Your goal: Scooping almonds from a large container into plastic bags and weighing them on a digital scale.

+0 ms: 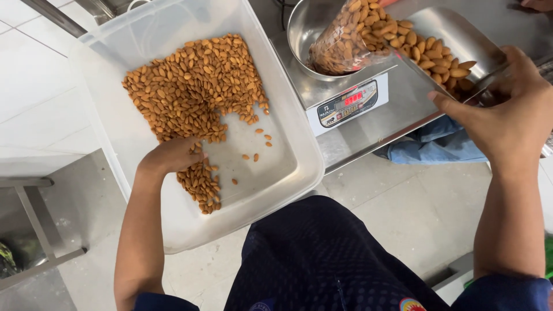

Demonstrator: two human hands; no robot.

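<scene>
I am reaching my left hand [173,154] down into the one clear plastic tub [288,167], fingers curled over the almonds [196,86]; I cannot tell if it is gripping any. My right hand [507,118] is closing on one metal scoop [455,40], tipping it over one clear bag [345,40] of almonds. The bag is sitting in one steel bowl [302,29] on one scale [351,103]. The scale is sitting on the bench [397,115].
</scene>
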